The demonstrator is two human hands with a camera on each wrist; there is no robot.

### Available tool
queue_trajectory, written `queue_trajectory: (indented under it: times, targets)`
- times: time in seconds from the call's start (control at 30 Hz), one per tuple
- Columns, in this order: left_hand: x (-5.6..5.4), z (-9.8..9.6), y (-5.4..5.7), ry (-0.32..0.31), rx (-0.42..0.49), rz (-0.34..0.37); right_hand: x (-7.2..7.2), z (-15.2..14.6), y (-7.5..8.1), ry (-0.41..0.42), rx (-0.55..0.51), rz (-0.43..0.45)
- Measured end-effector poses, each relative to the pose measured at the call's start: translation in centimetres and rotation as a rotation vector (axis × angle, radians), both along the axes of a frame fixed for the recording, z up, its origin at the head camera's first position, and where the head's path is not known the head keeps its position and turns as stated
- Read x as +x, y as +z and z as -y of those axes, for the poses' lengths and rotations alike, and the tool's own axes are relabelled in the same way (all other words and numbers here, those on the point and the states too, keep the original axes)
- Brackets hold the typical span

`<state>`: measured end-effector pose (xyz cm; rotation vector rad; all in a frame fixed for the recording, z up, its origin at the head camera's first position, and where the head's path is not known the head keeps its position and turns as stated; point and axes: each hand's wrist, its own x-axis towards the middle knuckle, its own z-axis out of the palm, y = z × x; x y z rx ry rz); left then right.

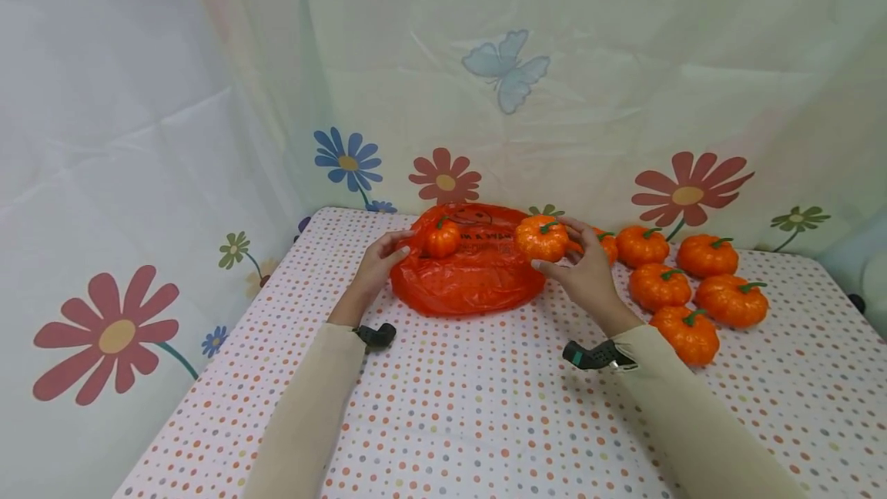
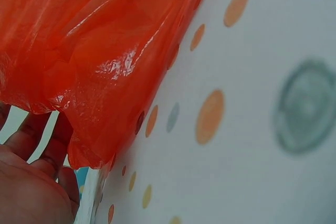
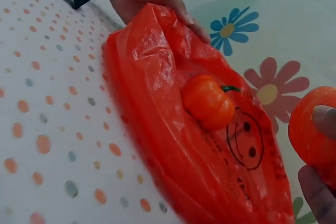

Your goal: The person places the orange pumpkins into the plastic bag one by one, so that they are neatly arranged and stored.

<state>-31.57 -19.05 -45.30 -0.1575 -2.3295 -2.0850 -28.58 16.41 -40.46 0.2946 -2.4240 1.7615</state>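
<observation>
A red plastic bag (image 1: 464, 289) with a printed smiley face lies with its mouth spread on the table. Inside it, toward the left, sits a small orange pumpkin (image 3: 206, 104) with a green stem. My left hand (image 1: 377, 262) holds the bag's left edge between thumb and fingers; in the left wrist view the red film (image 2: 113, 66) partly hides those fingers. Above the bag's right side, my right hand (image 1: 587, 274) grips another orange pumpkin (image 1: 537, 240), thumb in front and fingers behind. The right wrist view shows only part of this held pumpkin (image 3: 310, 129).
Several more orange pumpkins (image 1: 660, 287) stand grouped on the right of the table, close to my right forearm. A dotted white cloth (image 1: 443, 414) covers the table. Behind it hangs a flower-printed curtain (image 1: 589, 122), with another curtain (image 1: 138, 191) along the left.
</observation>
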Motion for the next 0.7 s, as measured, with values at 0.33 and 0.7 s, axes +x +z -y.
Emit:
queue_trajectory:
  times: [0.33,0.7]
  targets:
    - [0.3,0.3,-0.4,0.025,0.004,-0.005,-5.1,6.2,-0.2,0.011,0.023,0.079]
    - [0.0,0.1,-0.3,0.003,-0.015,-0.016,-8.7,9.2,-2.4,-0.031,0.094,0.179]
